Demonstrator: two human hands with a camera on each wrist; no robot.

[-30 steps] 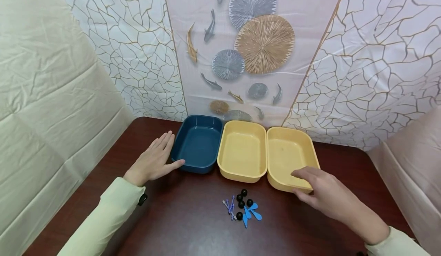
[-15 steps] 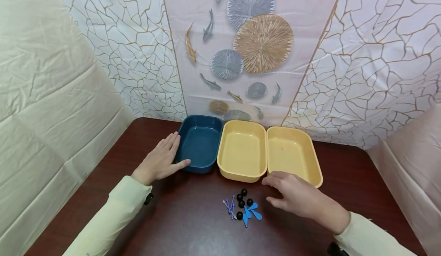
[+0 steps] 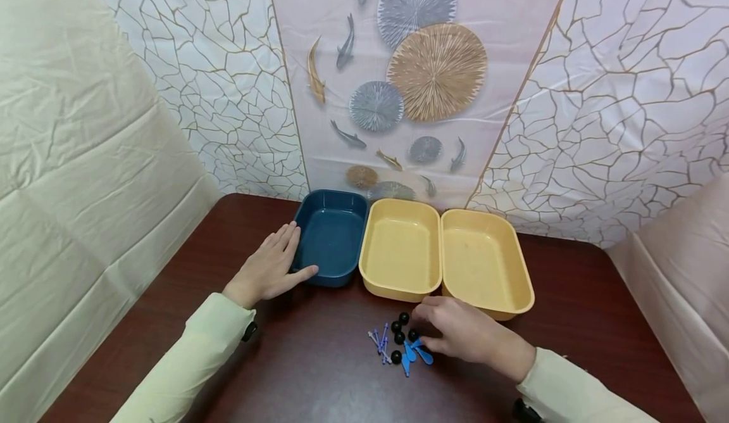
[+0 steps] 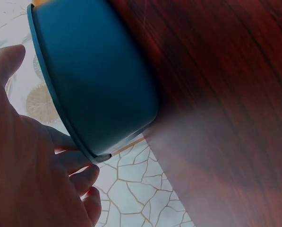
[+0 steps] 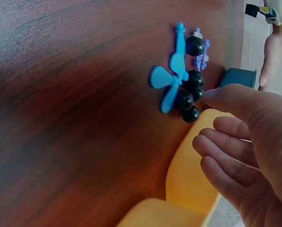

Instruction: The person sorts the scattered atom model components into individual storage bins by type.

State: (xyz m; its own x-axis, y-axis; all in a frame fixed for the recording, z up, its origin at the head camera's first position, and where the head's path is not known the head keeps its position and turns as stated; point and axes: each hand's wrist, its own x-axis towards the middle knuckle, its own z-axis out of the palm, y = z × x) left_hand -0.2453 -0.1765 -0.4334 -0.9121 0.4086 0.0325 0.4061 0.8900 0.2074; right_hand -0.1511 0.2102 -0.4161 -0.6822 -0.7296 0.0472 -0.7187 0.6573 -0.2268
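Observation:
My left hand (image 3: 267, 270) lies at the left rim of the dark blue tray (image 3: 333, 239), its fingers stretched out and thumb spread toward the near corner. In the left wrist view those fingers (image 4: 84, 179) sit right by the tray's edge. Over the small pile on the table, my right hand (image 3: 464, 331) reaches in with nothing in it, thumb and fingers apart. Nearest to it are several glossy black balls (image 3: 399, 337) and light blue teardrop-shaped pieces (image 5: 161, 78). Several thin purple sticks (image 3: 383, 344) with small knobbed ends lie at the pile's left.
Two yellow trays (image 3: 401, 246) stand side by side right of the blue one, along the back of the dark wooden table (image 3: 307, 372). Behind them hangs a patterned cloth (image 3: 615, 106). A plain pale cloth (image 3: 97, 157) drapes the left side.
My right hand has moved left from the right yellow tray's near edge to the pile. The left hand has shifted slightly to the right along the blue tray. The small pieces look unmoved.

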